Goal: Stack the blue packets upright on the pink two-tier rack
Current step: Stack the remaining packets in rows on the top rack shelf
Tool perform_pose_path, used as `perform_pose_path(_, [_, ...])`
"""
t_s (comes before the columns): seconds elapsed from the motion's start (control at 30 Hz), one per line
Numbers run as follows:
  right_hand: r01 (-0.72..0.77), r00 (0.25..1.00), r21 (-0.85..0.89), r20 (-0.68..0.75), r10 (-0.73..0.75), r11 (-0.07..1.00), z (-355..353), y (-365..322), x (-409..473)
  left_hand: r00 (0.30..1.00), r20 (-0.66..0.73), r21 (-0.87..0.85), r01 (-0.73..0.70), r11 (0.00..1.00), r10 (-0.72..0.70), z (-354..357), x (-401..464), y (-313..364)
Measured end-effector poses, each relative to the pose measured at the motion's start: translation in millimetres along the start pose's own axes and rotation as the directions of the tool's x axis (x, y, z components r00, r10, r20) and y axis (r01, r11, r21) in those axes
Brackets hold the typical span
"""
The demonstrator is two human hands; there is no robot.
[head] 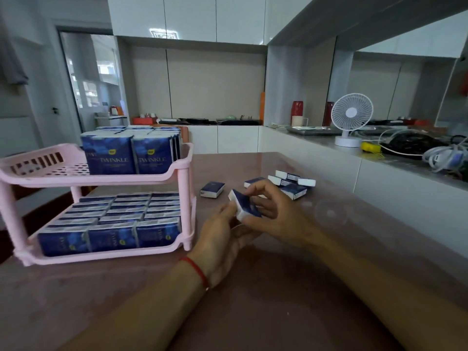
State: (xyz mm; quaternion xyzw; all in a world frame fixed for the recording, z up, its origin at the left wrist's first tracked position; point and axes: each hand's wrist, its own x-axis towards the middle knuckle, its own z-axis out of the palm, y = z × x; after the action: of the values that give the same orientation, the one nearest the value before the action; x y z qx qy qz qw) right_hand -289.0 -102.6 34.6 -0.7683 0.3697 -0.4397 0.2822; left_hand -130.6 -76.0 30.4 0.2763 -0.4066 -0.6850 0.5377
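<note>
The rack [181,168] is pale pink with a dotted hole pattern. The packets [111,158] are dark blue with white edges and a small yellow mark. The worktop [253,300] is brownish pink. A red cord [196,271] circles the left wrist. The fan [350,115] is white.

The person is wearing nothing on either forearm: both are showing bare, with no sleeve reaching into view. A thin red string bracelet [196,271] is circling the wrist of the left hand [222,239]. The right hand [273,211] is wearing nothing.
</note>
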Motion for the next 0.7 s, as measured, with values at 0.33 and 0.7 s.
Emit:
perform_pose_path(0.33, [-0.195, 0.969, 0.005, -0.153, 0.193, 0.981, -25.0, 18.3, 17.6, 0.975, 0.023, 0.643, -0.183, 0.743, 0.221, -13.0, 12.6, -15.0])
perform_pose_path(0.7, [-0.384, 0.923, -0.761, -0.296, 0.246, 0.523, -59.0, 89.5, 36.8, 0.98, -0.074, 0.526, -0.118, 0.842, 0.184, -12.0, 15.9, -14.4])
